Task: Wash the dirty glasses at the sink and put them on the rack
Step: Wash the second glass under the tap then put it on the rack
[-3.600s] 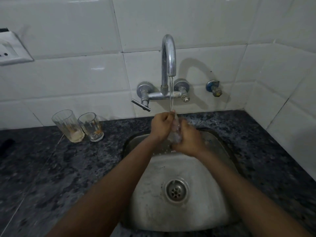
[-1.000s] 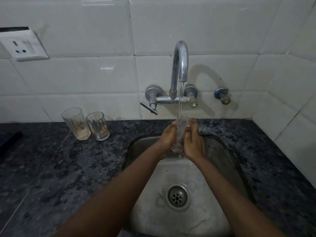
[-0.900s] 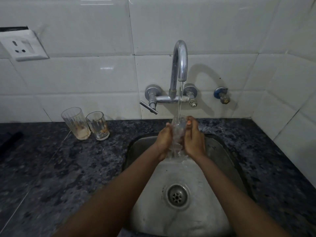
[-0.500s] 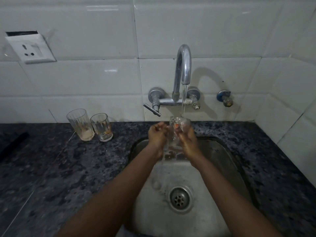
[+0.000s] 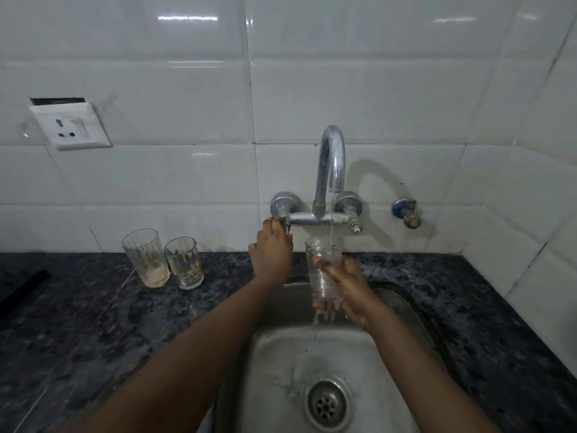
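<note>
Right hand (image 5: 346,285) grips the glass (image 5: 321,270) upright under the stream, above the sink (image 5: 415,310). Left hand (image 5: 271,251) curls round the tap handle (image 5: 283,220). Two dirty glasses (image 5: 162,260) stand well left.

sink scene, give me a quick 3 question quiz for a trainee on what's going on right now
1. True or false: both hands grip the glass under the tap.
2. Which hand is on the tap lever? A left, B right
3. Fill in: ___ dirty glasses stand on the counter.

Key
1. False: only the right hand holds it, over the sink, with water running in.
2. A: the left hand.
3. Two: the taller glass and the shorter glass, side by side left of the sink.
</note>
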The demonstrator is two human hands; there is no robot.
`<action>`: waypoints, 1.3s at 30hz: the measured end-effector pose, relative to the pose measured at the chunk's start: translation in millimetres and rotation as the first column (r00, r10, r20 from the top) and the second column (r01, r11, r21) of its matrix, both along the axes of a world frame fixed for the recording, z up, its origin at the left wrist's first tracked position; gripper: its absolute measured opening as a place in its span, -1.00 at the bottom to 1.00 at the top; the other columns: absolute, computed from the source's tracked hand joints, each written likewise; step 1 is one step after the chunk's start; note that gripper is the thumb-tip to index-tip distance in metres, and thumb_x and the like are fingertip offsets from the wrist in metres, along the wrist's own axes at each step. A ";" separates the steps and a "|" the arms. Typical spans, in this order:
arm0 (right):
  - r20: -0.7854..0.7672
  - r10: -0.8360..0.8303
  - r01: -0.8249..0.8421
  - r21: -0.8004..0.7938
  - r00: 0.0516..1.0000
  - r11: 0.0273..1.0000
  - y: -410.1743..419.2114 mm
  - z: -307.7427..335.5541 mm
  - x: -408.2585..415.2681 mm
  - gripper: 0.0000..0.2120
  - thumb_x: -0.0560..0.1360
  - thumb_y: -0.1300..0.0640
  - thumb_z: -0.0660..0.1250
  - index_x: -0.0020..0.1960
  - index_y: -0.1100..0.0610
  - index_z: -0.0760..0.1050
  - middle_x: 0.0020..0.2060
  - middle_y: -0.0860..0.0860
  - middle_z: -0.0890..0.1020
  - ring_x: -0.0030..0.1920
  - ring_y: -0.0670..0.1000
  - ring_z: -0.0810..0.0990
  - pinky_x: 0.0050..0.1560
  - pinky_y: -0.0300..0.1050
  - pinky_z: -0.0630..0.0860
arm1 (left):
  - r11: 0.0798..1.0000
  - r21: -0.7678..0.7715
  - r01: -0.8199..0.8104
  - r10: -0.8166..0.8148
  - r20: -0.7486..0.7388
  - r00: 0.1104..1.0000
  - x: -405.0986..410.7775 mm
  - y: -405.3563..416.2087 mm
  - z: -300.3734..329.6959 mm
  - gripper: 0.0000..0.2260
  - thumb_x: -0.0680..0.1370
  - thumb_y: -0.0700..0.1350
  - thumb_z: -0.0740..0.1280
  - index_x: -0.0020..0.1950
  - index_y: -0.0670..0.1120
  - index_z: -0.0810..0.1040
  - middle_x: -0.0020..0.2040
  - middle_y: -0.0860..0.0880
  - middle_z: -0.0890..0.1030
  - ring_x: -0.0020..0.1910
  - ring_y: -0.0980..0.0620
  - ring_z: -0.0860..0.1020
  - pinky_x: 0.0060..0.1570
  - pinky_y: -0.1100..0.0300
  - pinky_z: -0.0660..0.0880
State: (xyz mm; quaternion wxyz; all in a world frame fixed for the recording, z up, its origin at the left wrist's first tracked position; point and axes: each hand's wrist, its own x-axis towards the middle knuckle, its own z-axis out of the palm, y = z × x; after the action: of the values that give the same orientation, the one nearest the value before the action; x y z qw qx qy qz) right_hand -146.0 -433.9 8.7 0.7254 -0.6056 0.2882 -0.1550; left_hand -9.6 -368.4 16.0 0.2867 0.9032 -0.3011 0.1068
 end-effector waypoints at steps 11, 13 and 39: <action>-0.292 -0.203 -0.186 -0.888 0.935 0.419 27.1 37.6 -9.2 -0.62 0.21 -0.05 0.51 -0.09 0.08 0.48 -0.16 0.04 0.61 -0.12 0.11 0.59 -0.24 -0.14 0.40 | 0.692 -0.586 -0.422 -0.571 -0.801 0.177 -53.8 41.3 -37.7 -0.65 0.64 -0.03 0.04 -0.12 -0.16 0.53 -0.22 -0.10 0.58 -0.27 0.00 0.54 -0.30 0.15 0.53; -0.265 -0.176 -0.193 -0.919 0.948 0.343 38.2 41.3 -9.0 -0.60 0.20 -0.07 0.52 -0.16 0.10 0.41 -0.18 0.07 0.59 -0.14 0.12 0.57 -0.28 -0.15 0.33 | 0.702 -0.551 -0.451 -0.585 -0.807 0.074 -65.3 50.1 -45.6 -0.70 0.63 -0.10 0.05 -0.15 -0.17 0.49 -0.29 -0.11 0.55 -0.29 -0.02 0.49 -0.25 0.13 0.51; 0.176 -0.096 0.193 -0.705 0.980 0.683 194.8 31.6 100.6 -0.60 0.19 0.00 0.59 -0.09 0.15 0.58 -0.22 0.05 0.65 -0.26 -0.02 0.57 -0.25 -0.31 0.46 | 0.743 -0.476 -0.471 -0.144 -0.801 0.582 51.5 341.0 -58.7 -0.80 0.58 -0.08 0.22 -0.18 -0.13 0.51 -0.27 -0.06 0.51 -0.32 0.06 0.45 -0.39 0.28 0.35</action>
State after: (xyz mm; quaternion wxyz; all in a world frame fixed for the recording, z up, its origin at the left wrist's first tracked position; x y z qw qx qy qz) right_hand -45.4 -239.1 40.3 0.4330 -0.8049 0.2059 -0.3495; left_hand 41.9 -27.4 -42.7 0.6700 0.7194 0.0079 -0.1833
